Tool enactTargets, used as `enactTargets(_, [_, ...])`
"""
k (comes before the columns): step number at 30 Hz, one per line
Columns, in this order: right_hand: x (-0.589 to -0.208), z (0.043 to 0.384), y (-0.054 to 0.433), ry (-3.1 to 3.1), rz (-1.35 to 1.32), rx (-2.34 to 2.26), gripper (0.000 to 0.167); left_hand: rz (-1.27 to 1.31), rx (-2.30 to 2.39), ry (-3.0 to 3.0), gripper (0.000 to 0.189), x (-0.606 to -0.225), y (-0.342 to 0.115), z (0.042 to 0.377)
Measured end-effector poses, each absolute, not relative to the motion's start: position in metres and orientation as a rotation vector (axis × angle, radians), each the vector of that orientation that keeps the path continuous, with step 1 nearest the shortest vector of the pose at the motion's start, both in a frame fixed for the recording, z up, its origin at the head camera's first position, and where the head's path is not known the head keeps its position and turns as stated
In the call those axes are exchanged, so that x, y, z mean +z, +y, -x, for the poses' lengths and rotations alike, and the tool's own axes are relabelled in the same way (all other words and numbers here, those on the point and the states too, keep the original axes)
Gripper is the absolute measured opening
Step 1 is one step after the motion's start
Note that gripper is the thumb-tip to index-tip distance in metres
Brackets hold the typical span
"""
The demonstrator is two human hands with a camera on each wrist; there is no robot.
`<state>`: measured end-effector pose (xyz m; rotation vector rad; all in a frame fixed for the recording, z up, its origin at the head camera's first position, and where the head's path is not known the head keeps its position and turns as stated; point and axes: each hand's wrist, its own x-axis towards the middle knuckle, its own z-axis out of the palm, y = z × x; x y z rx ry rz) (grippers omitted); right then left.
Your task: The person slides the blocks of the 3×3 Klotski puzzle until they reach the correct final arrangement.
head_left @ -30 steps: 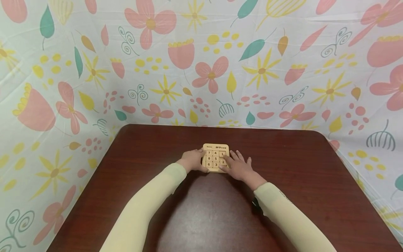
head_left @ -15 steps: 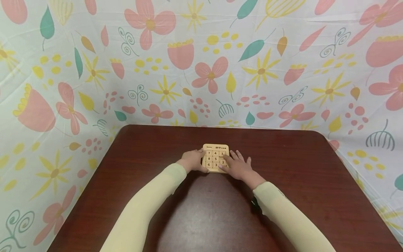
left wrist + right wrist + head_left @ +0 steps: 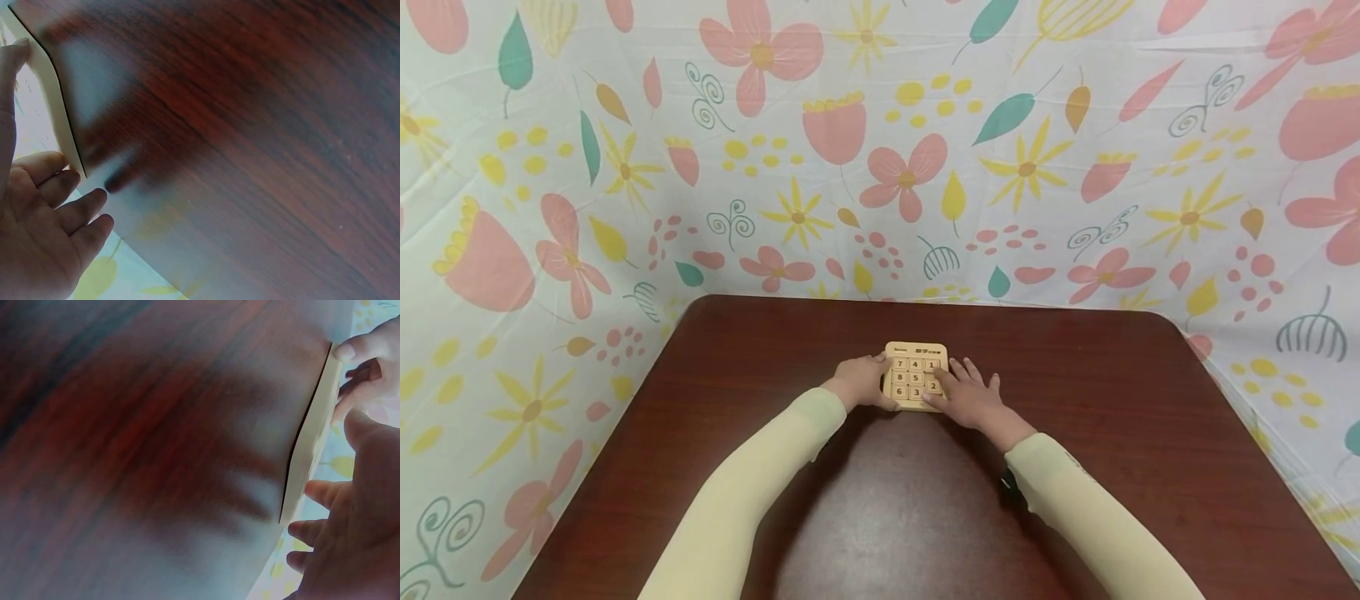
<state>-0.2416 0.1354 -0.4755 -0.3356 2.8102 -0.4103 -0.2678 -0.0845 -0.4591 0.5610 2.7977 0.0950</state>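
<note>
A light wooden sliding number puzzle lies on the table, its numbered tiles facing up. My left hand holds the puzzle's left side, thumb at the near corner and index finger farther up the edge. Over the right column is my right hand, its index fingertip between the 1 tile and the 2 tile. Its thumb reaches the lower right corner; the other fingers extend loosely past the right edge. In the right wrist view, the puzzle's pale side shows beside those fingers.
The dark red-brown wooden table has rounded far corners. Behind and to the sides hangs a white cloth printed with flowers and leaves. Long pale yellow sleeves cover both forearms.
</note>
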Motion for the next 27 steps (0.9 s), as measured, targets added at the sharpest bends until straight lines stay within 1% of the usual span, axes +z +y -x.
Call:
enactTargets(5, [-0.476, 0.238, 0.138, 2.828, 0.359, -0.417, 0.07, -0.561, 0.084, 2.794, 0.095, -0.46, -0.084, 0.269])
enactTargets(12, [-0.47, 0.221, 0.14, 2.875, 0.441, -0.403, 0.073, -0.555, 0.073, 2.79, 0.096, -0.462, -0.083, 0.271])
enactTargets(17, [-0.466, 0.21, 0.141, 2.884, 0.432, -0.403, 0.075, -0.544, 0.082, 2.788, 0.096, -0.462, -0.084, 0.27])
enactTargets(27, [-0.47, 0.199, 0.143, 2.891, 0.422, -0.427, 0.073, -0.547, 0.095, 2.791, 0.096, -0.463, -0.085, 0.27])
